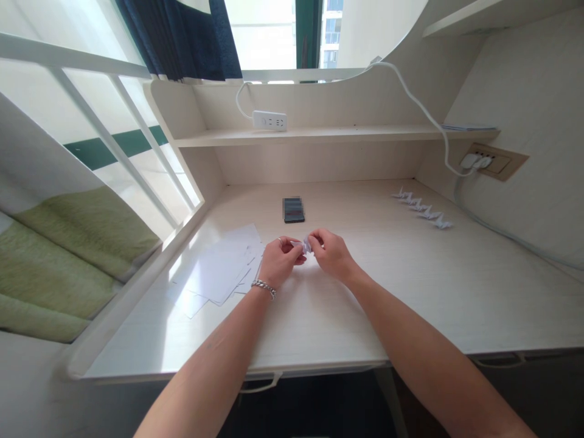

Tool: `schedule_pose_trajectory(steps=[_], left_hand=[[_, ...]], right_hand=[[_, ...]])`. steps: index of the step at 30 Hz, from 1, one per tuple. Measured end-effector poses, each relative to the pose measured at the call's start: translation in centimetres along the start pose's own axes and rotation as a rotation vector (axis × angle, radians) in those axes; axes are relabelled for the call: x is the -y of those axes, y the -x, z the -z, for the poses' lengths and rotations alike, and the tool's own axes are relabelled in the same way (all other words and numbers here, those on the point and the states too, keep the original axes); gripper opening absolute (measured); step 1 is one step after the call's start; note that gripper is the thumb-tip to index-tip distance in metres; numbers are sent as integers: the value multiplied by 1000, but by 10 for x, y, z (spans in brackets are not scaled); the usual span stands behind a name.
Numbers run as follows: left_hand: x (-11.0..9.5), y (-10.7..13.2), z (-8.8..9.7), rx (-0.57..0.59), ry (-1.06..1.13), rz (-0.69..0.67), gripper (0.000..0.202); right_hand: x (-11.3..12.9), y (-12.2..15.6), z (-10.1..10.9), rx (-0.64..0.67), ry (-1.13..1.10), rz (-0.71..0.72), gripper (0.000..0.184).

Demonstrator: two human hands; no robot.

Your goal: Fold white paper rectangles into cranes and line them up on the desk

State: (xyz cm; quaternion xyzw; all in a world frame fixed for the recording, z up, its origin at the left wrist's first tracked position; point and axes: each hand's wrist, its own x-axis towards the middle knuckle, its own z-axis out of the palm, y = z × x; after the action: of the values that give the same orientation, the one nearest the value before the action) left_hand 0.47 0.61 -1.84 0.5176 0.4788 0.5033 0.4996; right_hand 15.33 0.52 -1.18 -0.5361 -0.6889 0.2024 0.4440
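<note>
Between my two hands, just above the desk, is a small piece of folded white paper (306,245). My left hand (283,258) pinches its left side between thumb and fingers; a ring and a chain bracelet are on this hand and wrist. From the right, my right hand (329,250) grips the other side with thumb and forefinger. Fingers cover much of the paper, so its full shape is hidden. Several white paper cranes (427,213) stand in a slanting row at the back right of the desk.
Loose white paper sheets (223,267) overlap left of my hands. A dark phone-like object (293,210), partly blurred, lies beyond them. On the shelf (319,135) sits a white power strip (269,120). A white cable (420,103) runs down to a wall socket (497,162) at right.
</note>
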Motion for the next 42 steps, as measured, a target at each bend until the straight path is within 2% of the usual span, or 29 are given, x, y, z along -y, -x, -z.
schedule_pose_trajectory(steps=[5, 9, 11, 19, 22, 27, 29, 31, 36, 42], left_hand=[[3, 0, 1, -60, -75, -104, 21], [2, 2, 1, -107, -233, -200, 14], [0, 3, 2, -118, -304, -234, 10], [-1, 5, 2, -173, -455, -330, 7], [0, 4, 2, -168, -381, -302, 13], [1, -1, 3, -130, -22, -158, 27], [1, -2, 3, -115, 98, -102, 31], [1, -3, 4, -107, 121, -88, 33], [2, -2, 5, -42, 0, -139, 31], [3, -3, 7, 55, -58, -65, 33]], right_hand=[[3, 1, 3, 0, 41, -2, 19], [5, 4, 5, 53, 73, 95, 10], [6, 5, 5, 73, 92, 129, 11], [8, 7, 5, 87, 150, 120, 17], [9, 6, 3, 67, 101, 66, 18], [10, -3, 3, 148, -526, -372, 13], [10, -5, 4, 169, -671, -460, 11], [10, -4, 5, 195, -639, -435, 12], [10, 1, 7, 310, -349, -272, 19], [4, -2, 10, 366, -335, -236, 22]])
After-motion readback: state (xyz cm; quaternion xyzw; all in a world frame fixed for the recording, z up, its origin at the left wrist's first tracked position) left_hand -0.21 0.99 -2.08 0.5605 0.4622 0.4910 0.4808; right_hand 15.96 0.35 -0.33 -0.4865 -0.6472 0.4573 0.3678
